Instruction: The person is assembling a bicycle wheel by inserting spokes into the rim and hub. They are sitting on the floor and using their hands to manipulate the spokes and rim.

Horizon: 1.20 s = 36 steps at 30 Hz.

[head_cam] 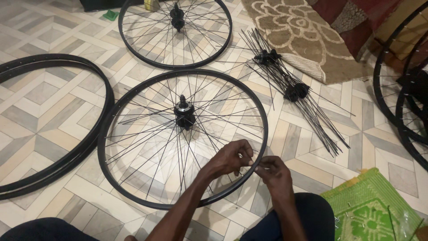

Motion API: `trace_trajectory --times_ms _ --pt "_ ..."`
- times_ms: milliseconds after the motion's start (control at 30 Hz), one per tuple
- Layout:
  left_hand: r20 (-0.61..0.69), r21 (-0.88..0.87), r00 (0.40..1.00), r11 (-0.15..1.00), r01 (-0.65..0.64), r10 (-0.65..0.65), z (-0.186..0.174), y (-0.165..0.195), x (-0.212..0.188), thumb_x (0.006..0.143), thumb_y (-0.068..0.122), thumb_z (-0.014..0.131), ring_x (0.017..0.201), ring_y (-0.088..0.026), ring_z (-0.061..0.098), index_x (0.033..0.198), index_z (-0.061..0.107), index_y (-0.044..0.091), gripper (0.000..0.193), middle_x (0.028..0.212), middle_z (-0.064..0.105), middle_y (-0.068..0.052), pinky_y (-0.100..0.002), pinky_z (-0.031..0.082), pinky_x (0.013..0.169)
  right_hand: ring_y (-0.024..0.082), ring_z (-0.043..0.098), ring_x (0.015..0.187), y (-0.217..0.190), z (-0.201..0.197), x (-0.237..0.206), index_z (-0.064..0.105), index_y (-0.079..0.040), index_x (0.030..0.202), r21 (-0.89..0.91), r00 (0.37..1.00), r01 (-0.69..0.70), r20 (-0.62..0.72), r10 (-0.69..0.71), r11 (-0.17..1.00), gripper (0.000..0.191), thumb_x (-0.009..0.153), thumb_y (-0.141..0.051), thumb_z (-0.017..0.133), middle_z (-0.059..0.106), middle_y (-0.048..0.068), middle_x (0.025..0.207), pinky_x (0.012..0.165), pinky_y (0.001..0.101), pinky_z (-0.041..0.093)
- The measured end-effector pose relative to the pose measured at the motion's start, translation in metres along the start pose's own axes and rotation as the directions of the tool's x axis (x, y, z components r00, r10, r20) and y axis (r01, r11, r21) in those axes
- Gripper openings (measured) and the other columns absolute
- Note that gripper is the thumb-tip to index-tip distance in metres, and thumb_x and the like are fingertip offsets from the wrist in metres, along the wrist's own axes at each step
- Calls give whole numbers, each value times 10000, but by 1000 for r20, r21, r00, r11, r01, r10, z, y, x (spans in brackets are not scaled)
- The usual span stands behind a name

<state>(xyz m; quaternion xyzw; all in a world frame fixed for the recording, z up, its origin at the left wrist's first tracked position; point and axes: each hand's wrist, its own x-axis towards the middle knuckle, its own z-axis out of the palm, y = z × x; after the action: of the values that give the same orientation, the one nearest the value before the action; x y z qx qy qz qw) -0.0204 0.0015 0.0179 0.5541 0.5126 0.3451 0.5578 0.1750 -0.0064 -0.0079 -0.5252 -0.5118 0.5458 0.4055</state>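
Black bike wheel is lying flat on the tiled floor before me. I am pinching a thin spoke at its rim with my left hand and right hand, fingers closed.

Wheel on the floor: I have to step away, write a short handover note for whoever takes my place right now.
Left hand: fingers pinched at the near-right rim of the wheel, at a spoke end.
Right hand: fingertips meeting the left at the same spot on the rim.
Hub sits mid-wheel, many spokes fanning to the rim.
Done: a second laced wheel lies beyond.
Left: loose hubs with spokes to the right, bare rims to the left.
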Motion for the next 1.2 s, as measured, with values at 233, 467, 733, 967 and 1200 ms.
trace_trajectory --times_ms 233,467,733,967,1200 --pt "93 334 994 939 -85 57 -1 10 -1 998 182 521 621 -182 606 1283 502 59 311 785 657 -120 -332 458 543 132 616 797 -4 0 -5 720 29 1022 -44 991 105 89 -101 993 192 843 -32 754 711 79 878 747 299 510" --pt "165 123 983 988 -97 76 -8 12 -2 981 193 532 645 -172 608 1263 456 43 329 879 624 -65 -363 516 538 112 576 783 -1 4 -6 697 17 1031 16 983 163 87 -164 986 207 836 -9 762 672 45 886 714 276 495" --pt "149 143 987 987 -76 54 -7 12 -3 954 171 524 662 -181 639 1253 452 41 334 909 621 -63 -356 548 544 86 613 765 13 3 -2 708 19 1030 -151 964 266 68 -258 952 150 902 -60 718 714 43 857 696 254 504" --pt "61 352 984 919 -178 168 -3 9 -4 1024 190 516 684 -190 651 1296 534 56 304 798 703 -141 -330 472 594 93 571 731 8 6 -2 675 13 1032 -143 966 259 61 -252 955 197 865 -69 739 686 45 848 648 270 481" --pt "117 216 993 975 -52 27 -4 13 -4 929 193 539 616 -203 635 1261 463 70 362 807 601 -7 -395 527 555 88 565 700 10 4 -5 683 3 1036 -273 962 273 67 -265 922 170 890 -80 712 658 49 796 607 266 449"
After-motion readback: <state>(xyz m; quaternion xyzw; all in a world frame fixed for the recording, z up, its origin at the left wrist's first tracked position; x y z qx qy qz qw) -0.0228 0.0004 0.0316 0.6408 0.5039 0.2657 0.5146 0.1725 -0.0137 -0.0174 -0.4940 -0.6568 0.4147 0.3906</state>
